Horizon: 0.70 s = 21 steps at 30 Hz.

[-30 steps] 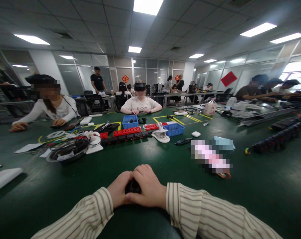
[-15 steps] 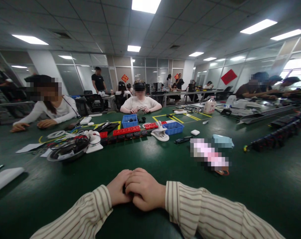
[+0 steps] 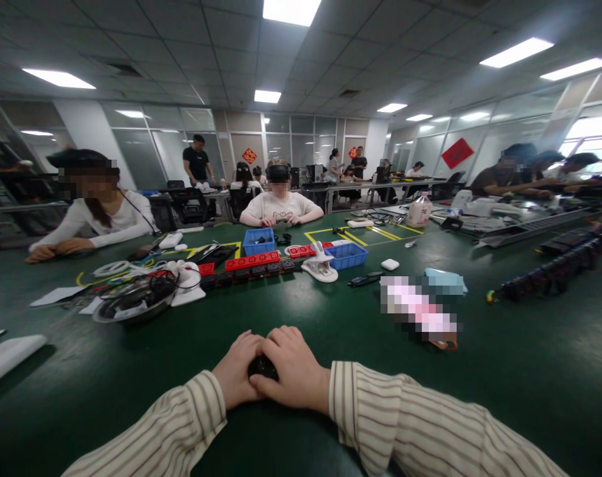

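Observation:
My left hand (image 3: 237,371) and my right hand (image 3: 292,370) rest together on the green table (image 3: 520,371) close to its near edge. Both are curled around a small black object (image 3: 262,366) that shows only as a dark patch between the fingers; most of it is hidden. Striped sleeves cover both forearms. Farther out on the table lies a row of red and black blocks (image 3: 254,266) between two blue bins (image 3: 260,241), well beyond my hands.
A round tray of cables (image 3: 134,299) sits at left, a white clamp-like device (image 3: 319,266) at centre, a blurred pink item (image 3: 420,311) at right, a white sheet (image 3: 10,354) at far left. Other people sit across the table and at both sides.
My fingers have shifted slightly around the black object, which shows a little more now than half a second ago. The person at left has drawn both hands together.

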Tool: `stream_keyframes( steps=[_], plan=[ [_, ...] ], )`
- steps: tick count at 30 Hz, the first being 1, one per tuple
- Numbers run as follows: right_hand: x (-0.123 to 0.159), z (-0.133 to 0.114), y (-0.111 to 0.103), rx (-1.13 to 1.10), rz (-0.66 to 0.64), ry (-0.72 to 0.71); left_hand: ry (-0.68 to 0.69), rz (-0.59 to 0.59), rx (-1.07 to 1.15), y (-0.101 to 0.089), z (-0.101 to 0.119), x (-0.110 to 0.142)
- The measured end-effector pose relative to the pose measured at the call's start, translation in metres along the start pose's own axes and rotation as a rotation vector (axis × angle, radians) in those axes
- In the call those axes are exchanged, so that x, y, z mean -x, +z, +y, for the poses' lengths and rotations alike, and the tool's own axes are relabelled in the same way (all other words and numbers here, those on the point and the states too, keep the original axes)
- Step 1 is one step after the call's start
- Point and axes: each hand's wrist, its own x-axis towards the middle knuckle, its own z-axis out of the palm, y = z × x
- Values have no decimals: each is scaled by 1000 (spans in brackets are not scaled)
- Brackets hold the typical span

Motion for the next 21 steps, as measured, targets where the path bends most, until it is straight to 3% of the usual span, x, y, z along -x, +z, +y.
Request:
stream_keyframes(
  steps=[6, 10, 17, 21],
  plan=[
    [0, -2, -1, -37, 13, -243, 68, -35, 119, 0, -5, -2],
    [2, -2, -3, -106, 22, -369, 148, -28, 50, 5, -9, 0],
    [3, 1, -4, -175, 144, -108, 8, 2, -63, 3, 0, 3],
    [0, 2, -1, -112, 89, -33, -1, -23, -87, -2, 6, 0]
  ],
)
